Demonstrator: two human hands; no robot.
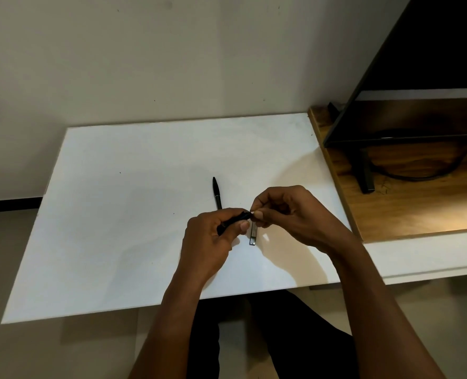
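Observation:
My left hand [213, 242] grips a short black pen part [233, 220] just above a white board [117, 214]. My right hand [287, 212] meets it from the right and pinches a small pale piece [252, 212] at the black part's tip. A second black pen piece [217, 192] lies on the board just beyond my left hand. Under my hands a small grey metal strip [253, 236] lies flat on the board, its upper end hidden by my fingers.
The board's near edge overhangs my lap. To the right stands a wooden desk surface [407, 203] with a dark monitor [423, 77], its stand [365, 170] and a black cable [418, 173]. A pale wall rises behind.

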